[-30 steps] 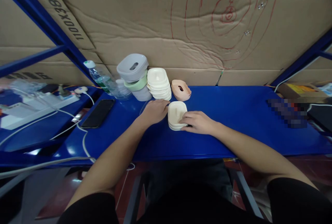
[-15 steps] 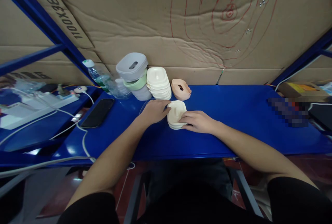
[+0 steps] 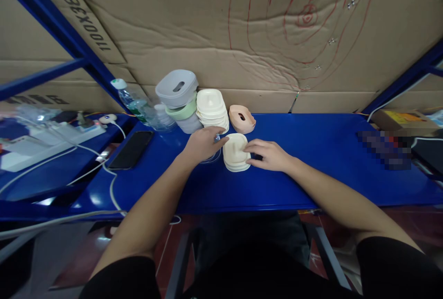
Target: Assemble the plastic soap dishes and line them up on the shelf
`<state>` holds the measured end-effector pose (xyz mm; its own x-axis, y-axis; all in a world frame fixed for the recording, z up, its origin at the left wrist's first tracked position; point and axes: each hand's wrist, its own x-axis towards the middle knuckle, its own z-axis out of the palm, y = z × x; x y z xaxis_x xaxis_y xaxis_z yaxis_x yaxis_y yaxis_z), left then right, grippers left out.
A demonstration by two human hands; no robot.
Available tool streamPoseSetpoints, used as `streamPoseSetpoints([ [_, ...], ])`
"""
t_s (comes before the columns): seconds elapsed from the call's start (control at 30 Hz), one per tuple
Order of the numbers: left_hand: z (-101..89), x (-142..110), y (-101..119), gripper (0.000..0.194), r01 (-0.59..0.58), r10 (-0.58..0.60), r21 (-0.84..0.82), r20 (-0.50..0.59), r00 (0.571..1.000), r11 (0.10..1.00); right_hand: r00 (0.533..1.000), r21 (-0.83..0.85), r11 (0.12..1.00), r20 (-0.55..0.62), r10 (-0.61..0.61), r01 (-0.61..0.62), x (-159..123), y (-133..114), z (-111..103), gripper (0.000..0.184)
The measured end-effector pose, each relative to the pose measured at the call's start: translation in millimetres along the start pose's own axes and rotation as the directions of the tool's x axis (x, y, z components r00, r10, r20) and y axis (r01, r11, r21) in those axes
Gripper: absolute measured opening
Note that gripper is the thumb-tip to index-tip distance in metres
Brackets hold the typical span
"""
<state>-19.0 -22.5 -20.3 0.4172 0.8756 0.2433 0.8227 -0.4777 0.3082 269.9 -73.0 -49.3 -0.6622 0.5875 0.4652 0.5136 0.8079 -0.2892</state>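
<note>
A short stack of cream-coloured, rounded-square plastic lids [image 3: 236, 147] sits on the blue table between my two hands. My right hand [image 3: 269, 155] is at the stack's right edge, thumb and fingers apart, fingertips touching or very close to it. To the left of the stack my left hand [image 3: 205, 144] hovers with the thumb spread from the fingers, its thumb tip near the top lid. Under that hand, partly hidden, lies a clear plastic piece [image 3: 215, 157]. A taller leaning stack of similar cream lids [image 3: 210, 101] stands just behind.
Beside the tall stack are a peach slotted plastic piece [image 3: 241, 119] and a pile with a grey slotted lid [image 3: 177, 88] on top. Farther left are a plastic bottle [image 3: 133, 103], a phone [image 3: 131, 150] and a power strip [image 3: 51, 146] with cables. Cardboard [image 3: 194, 22] lines the back.
My right hand has drawn slightly back to the right, its fingers less over the lids. My left hand has shifted a little, showing more of the clear piece below it.
</note>
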Motion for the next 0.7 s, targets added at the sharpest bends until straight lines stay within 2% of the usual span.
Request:
streamPoseSetpoints([
  [0.17, -0.2, 0.5, 1.4, 0.041, -0.015, 0.015, 0.005, 0.033, 0.999, 1.000, 0.999, 0.027, 0.999, -0.009, 0.044, -0.043, -1.2, 7.8, 0.2, 0.035],
  [0.5, 1.1, -0.4, 4.2, 0.037, -0.053, 0.051, 0.020, 0.098, 0.994, 0.998, 0.999, 0.052, 0.999, -0.037, 0.015, -0.013, -1.0, 10.1, 2.5, 0.034],
  [0.7, 4.9, 0.2, 2.2, 0.042, -0.077, 0.075, 0.013, 0.105, 0.992, 0.997, 0.999, 0.078, 0.997, -0.036, 0.030, -0.027, -1.6, 14.3, 2.9, 0.034],
])
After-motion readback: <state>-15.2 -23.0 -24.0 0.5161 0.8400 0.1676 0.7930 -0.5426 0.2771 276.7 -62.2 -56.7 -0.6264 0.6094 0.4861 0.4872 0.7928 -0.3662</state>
